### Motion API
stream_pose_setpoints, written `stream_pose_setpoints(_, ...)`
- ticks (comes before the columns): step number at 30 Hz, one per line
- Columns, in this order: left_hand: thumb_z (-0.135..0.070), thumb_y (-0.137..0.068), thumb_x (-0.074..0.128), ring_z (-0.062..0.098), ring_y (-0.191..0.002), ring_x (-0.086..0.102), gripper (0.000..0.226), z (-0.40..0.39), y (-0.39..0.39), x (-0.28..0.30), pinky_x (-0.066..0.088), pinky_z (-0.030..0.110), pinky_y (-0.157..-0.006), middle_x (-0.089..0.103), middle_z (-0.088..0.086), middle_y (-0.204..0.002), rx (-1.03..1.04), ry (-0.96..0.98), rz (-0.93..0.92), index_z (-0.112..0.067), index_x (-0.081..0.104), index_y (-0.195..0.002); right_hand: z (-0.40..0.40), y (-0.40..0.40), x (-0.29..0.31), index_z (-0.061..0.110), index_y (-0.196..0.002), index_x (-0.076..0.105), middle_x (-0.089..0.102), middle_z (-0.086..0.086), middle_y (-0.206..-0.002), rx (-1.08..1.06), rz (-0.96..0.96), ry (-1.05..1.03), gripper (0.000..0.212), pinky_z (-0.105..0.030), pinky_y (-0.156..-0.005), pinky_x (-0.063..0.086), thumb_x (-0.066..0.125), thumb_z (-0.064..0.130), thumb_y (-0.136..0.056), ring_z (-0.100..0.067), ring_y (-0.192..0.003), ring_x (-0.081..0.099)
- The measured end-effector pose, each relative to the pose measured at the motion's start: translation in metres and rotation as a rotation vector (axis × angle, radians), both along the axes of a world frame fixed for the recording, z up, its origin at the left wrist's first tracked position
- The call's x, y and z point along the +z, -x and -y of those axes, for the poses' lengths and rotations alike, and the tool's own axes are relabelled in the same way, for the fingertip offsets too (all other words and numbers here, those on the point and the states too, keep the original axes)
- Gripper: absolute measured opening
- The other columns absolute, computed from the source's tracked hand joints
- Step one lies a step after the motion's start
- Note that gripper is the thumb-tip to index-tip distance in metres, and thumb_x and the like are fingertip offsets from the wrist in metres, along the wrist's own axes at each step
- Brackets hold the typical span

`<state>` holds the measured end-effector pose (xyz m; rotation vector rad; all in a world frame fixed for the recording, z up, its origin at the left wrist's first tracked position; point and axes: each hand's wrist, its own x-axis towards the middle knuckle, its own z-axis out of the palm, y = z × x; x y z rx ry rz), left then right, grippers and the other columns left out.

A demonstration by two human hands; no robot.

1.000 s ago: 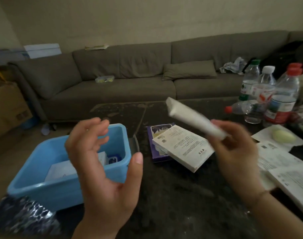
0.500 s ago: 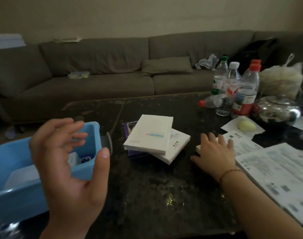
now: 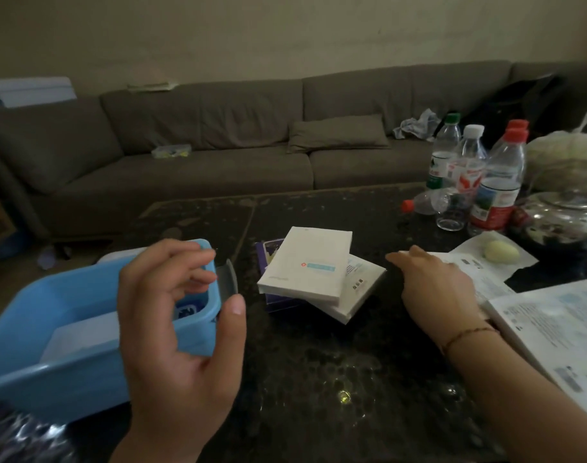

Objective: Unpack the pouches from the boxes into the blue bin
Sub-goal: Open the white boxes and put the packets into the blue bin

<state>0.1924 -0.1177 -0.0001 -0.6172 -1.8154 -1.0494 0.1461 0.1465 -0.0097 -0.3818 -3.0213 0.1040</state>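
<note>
The blue bin (image 3: 68, 372) stands at the table's left front corner with white pouches (image 3: 81, 335) lying inside. My left hand (image 3: 175, 329) hovers in front of the bin's right end, fingers loosely curled, holding nothing. A stack of flat white boxes (image 3: 307, 267) lies in the middle of the dark table on top of a purple box (image 3: 268, 252). To the right of the stack, my right hand (image 3: 442, 292) lies palm down with straight fingers on a white box or sheets at the table's right side.
Printed white sheets and boxes (image 3: 552, 329) cover the right edge. Several plastic bottles (image 3: 496, 185), a glass lidded pot (image 3: 559, 222) and a pale yellow lump on paper (image 3: 501, 251) stand at the back right. A grey sofa (image 3: 218, 155) runs behind the table.
My right hand set the white box on the central stack, then moved right and came down flat on the items there. The left hand stayed raised and empty.
</note>
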Motion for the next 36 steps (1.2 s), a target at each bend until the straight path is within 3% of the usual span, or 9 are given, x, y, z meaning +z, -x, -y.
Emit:
stream_pose_setpoints(5,-0.043,-0.088,0.063,0.001,-0.095,0.062,0.022,-0.03,-0.013,-0.009,0.052,0.013,-0.075,0.058,-0.022,-0.104,-0.159,0.062,0.633,-0.042,0.055,-0.108,0.014,-0.005,0.022,0.03,-0.13,0.057,0.04,0.0,-0.145,-0.024,-0.122,0.044,0.048,-0.036,-0.086,0.052,0.058,0.007,-0.089,-0.026,-0.117,0.057)
stream_pose_setpoints(8,-0.043,-0.077,0.079,-0.008,-0.104,0.059,0.066,-0.065,-0.011,-0.031,0.049,0.016,-0.092,0.055,-0.026,-0.124,-0.316,0.329,1.237,-0.057,0.043,-0.131,0.027,-0.013,0.038,0.034,-0.136,0.051,0.03,0.004,-0.155,-0.014,-0.169,0.101,0.059,-0.04,-0.094,0.05,0.061,0.004,-0.086,-0.028,-0.13,0.047)
stream_pose_setpoints(11,-0.038,-0.078,0.08,0.012,-0.14,0.039,0.101,-0.085,-0.009,-0.046,0.034,0.034,-0.115,0.028,-0.013,-0.159,-0.467,0.212,1.444,-0.046,0.013,-0.153,0.048,-0.022,0.049,0.039,-0.135,0.048,0.016,0.008,-0.161,0.061,-0.131,0.133,0.061,-0.042,-0.104,0.044,0.064,0.007,-0.086,-0.027,-0.14,0.035)
stream_pose_setpoints(17,-0.016,-0.093,0.064,0.0,-0.107,0.06,0.045,-0.092,-0.003,-0.045,0.048,0.009,-0.089,0.06,-0.008,-0.132,-0.369,-0.208,1.356,-0.024,0.048,-0.135,0.08,-0.029,0.026,0.037,-0.12,0.064,0.049,0.011,-0.141,0.379,-0.126,0.374,0.048,-0.02,-0.098,0.043,0.068,0.007,-0.082,-0.013,-0.127,0.05)
stream_pose_setpoints(20,-0.005,-0.081,0.074,0.007,-0.105,0.066,0.047,-0.087,-0.001,-0.038,0.053,0.029,-0.098,0.073,-0.01,-0.109,-0.348,-0.339,1.325,-0.03,0.065,-0.12,0.063,-0.029,0.026,0.046,-0.084,0.062,0.061,0.024,-0.097,0.417,-0.443,0.561,0.04,-0.017,-0.083,0.052,0.06,0.006,-0.089,-0.001,-0.099,0.062)
stream_pose_setpoints(24,-0.02,-0.089,0.066,0.015,-0.089,0.075,0.011,-0.054,0.002,-0.015,0.057,0.035,-0.083,0.078,-0.001,-0.092,-0.401,-0.61,1.209,-0.022,0.074,-0.097,0.041,-0.025,0.025,0.045,-0.083,0.065,0.054,0.028,-0.116,0.524,-0.539,0.607,0.016,-0.038,-0.093,0.052,0.068,0.032,-0.076,-0.004,-0.114,0.052)
stream_pose_setpoints(27,-0.032,-0.095,0.058,0.03,-0.09,0.075,0.025,-0.033,0.011,-0.008,0.057,0.051,-0.088,0.077,0.013,-0.094,-0.446,-0.771,1.236,-0.013,0.073,-0.099,0.048,-0.023,0.015,0.044,-0.085,0.066,0.039,0.033,-0.135,0.619,-0.448,0.707,0.016,-0.024,-0.097,0.046,0.073,0.039,-0.071,0.007,-0.126,0.04)
stream_pose_setpoints(30,-0.038,-0.096,0.056,0.032,-0.09,0.075,0.027,-0.021,0.013,-0.007,0.056,0.056,-0.09,0.077,0.014,-0.095,-0.421,-0.747,1.308,-0.016,0.071,-0.101,0.062,-0.023,0.009,0.044,-0.084,0.066,0.032,0.038,-0.138,0.704,-0.37,0.686,0.013,-0.009,-0.083,0.048,0.073,0.036,-0.075,0.017,-0.121,0.039)
stream_pose_setpoints(36,-0.038,-0.094,0.055,0.027,-0.082,0.076,0.023,-0.017,0.007,-0.008,0.06,0.049,-0.08,0.078,0.009,-0.087,-0.445,-0.661,1.298,-0.021,0.07,-0.1,0.061,-0.02,0.007,0.041,-0.087,0.064,0.044,0.034,-0.132,0.839,-0.368,0.489,0.019,-0.03,-0.1,0.045,0.066,0.056,-0.074,0.003,-0.127,0.041)
